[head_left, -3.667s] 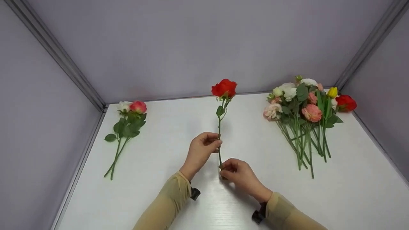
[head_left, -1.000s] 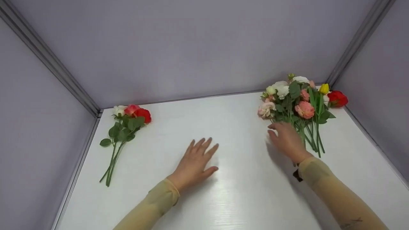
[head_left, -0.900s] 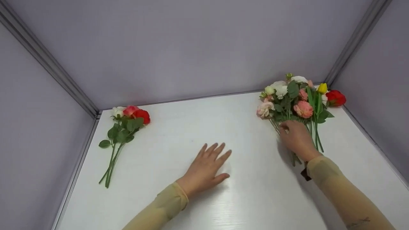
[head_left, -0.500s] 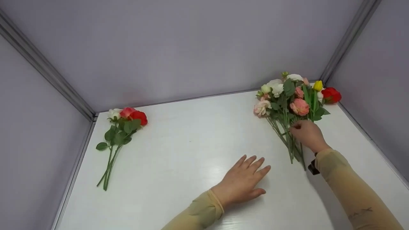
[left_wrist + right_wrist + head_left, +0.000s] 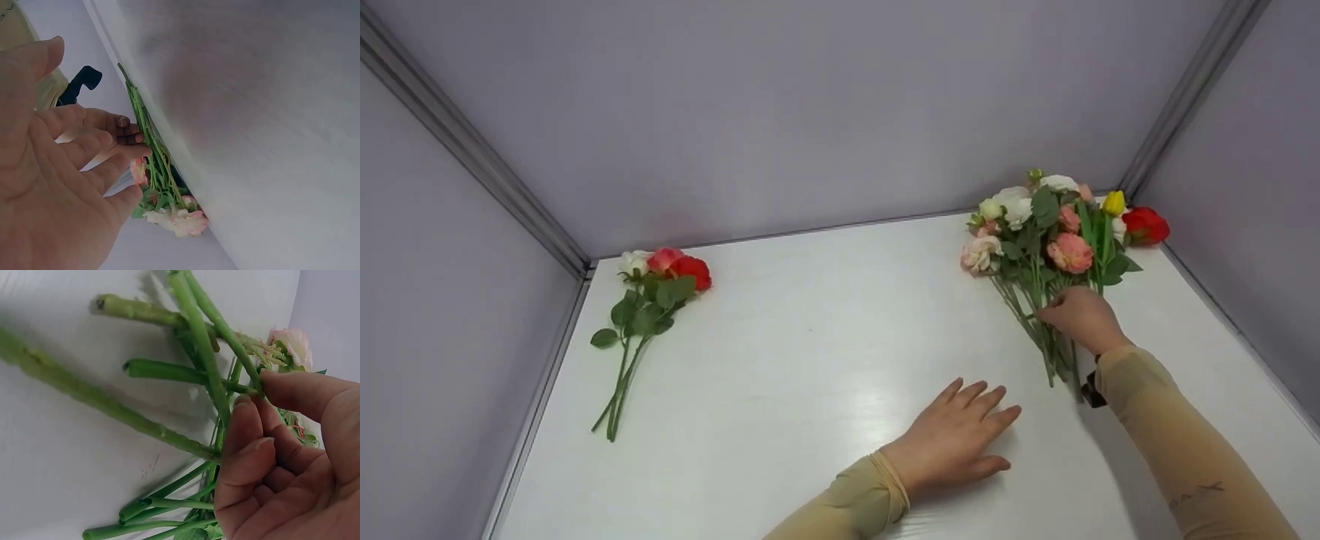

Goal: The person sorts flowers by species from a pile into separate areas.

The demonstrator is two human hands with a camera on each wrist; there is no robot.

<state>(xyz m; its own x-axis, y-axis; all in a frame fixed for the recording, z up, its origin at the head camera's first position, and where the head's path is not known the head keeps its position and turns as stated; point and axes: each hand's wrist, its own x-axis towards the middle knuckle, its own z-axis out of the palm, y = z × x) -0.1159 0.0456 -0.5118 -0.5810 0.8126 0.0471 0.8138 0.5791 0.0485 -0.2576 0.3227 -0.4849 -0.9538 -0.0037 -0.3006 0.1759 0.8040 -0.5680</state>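
My right hand (image 5: 1084, 319) is at the stems of a mixed bunch of flowers (image 5: 1031, 259) lying at the back right. Seen from the right wrist, its thumb and forefinger pinch a thin green stem (image 5: 224, 329) among several others. Which blossom that stem carries cannot be made out. Palm down over the white table, my left hand (image 5: 952, 439) has its fingers spread and holds nothing. It is to the left of and nearer than the bunch. The left wrist view shows its bare palm (image 5: 62, 174), with the right hand and stems beyond.
At the back left lie a white rose (image 5: 634, 262), a pink-red one (image 5: 665, 259) and a red rose (image 5: 691, 272), stems crossed. A yellow tulip (image 5: 1114, 203) and a red flower (image 5: 1146, 226) edge the right bunch. Grey walls (image 5: 840, 112) enclose the table (image 5: 780, 360).
The red rose, earlier held upright by both hands, now lies with the left group. My right hand has gone to the right bunch's stems. My left hand has let go and moved right.
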